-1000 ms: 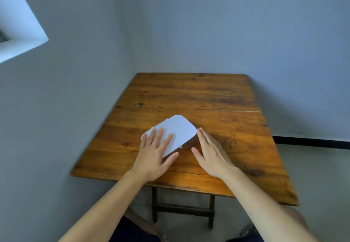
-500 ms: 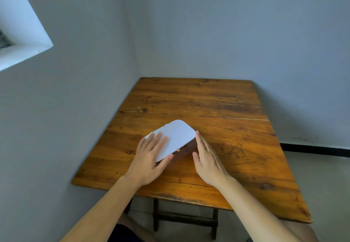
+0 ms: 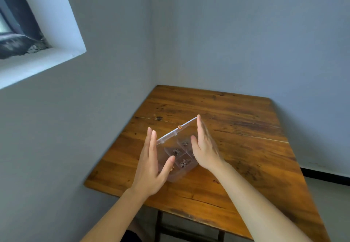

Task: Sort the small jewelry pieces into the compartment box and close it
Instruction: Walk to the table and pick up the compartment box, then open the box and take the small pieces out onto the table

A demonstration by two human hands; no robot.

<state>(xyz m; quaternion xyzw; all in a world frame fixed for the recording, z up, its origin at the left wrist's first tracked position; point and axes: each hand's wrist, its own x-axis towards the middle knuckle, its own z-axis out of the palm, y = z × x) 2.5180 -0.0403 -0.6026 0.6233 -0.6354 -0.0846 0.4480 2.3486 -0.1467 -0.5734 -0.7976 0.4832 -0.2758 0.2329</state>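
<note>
A clear compartment box point(image 3: 179, 174) sits on the wooden table point(image 3: 238, 128) near its left front. Its transparent lid point(image 3: 175, 132) is tilted up, with a small copper knob point(image 3: 179, 127) on the raised edge. Small dark jewelry pieces point(image 3: 184, 163) lie in several compartments. My left hand point(image 3: 151, 166) is flat against the lid's left end, fingers straight, thumb over the box's front wall. My right hand point(image 3: 205, 151) presses flat against the lid's right end. The lid is held between the two palms.
The table stands in a corner, with grey walls close at the left point(image 3: 85, 128) and at the back. A window recess point(image 3: 37, 52) is high on the left wall. The table's front edge point(image 3: 189, 217) runs below my forearms.
The lid lay flat and shut under my hands before. Now it is swung up, showing the compartments, and both hands have moved to its ends. The view has tilted upward.
</note>
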